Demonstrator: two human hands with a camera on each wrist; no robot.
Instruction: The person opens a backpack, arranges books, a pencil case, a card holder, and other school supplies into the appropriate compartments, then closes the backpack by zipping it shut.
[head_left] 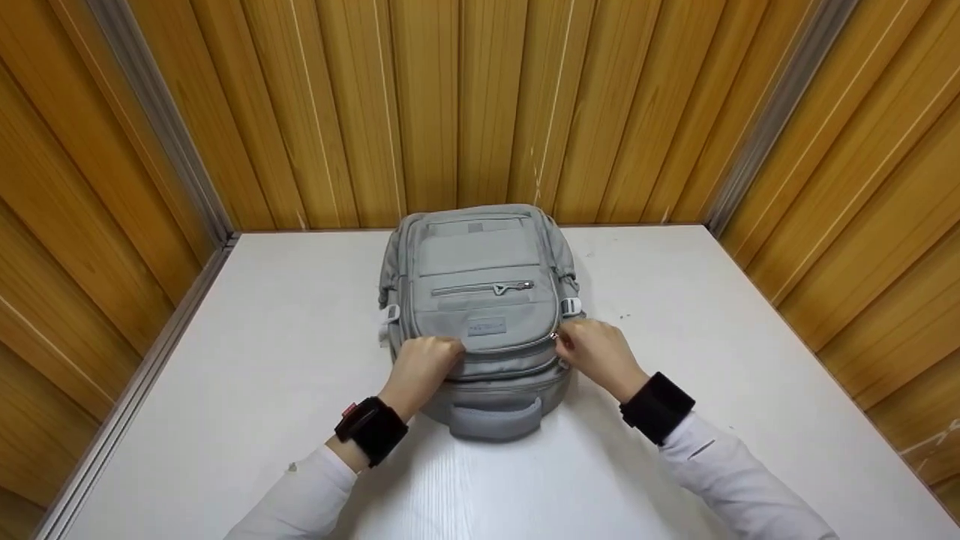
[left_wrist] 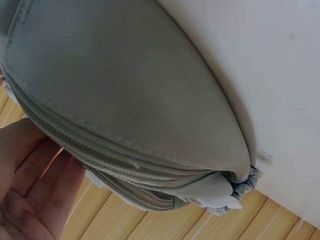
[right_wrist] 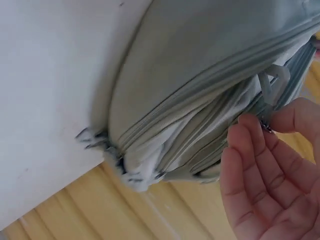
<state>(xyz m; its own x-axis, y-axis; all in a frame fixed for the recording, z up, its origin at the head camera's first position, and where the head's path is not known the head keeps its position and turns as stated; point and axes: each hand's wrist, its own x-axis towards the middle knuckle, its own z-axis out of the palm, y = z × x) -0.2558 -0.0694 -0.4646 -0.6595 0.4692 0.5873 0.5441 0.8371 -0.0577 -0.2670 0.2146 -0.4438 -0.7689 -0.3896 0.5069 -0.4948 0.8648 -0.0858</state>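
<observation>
A grey backpack (head_left: 480, 251) lies flat on the white table, front side up, with its top handle (head_left: 495, 420) towards me. My left hand (head_left: 424, 369) grips the fabric edge at the near left of the front panel; in the left wrist view its fingers (left_wrist: 50, 185) bend beneath the zipper seam (left_wrist: 100, 150). At the near right corner, my right hand (head_left: 600, 356) pinches a small metal zipper pull (right_wrist: 266, 126) between thumb and fingers. Another zipper pull (right_wrist: 275, 82), grey and loop-shaped, hangs just beside it. The left thumb is hidden in the left wrist view.
White side buckles (head_left: 571, 306) sit on the bag's flanks. A short zipper (head_left: 480, 289) crosses the front panel. Wood-patterned walls (head_left: 465, 112) with grey metal corner posts (head_left: 165, 120) bound the white table (head_left: 285, 315) at the back and sides.
</observation>
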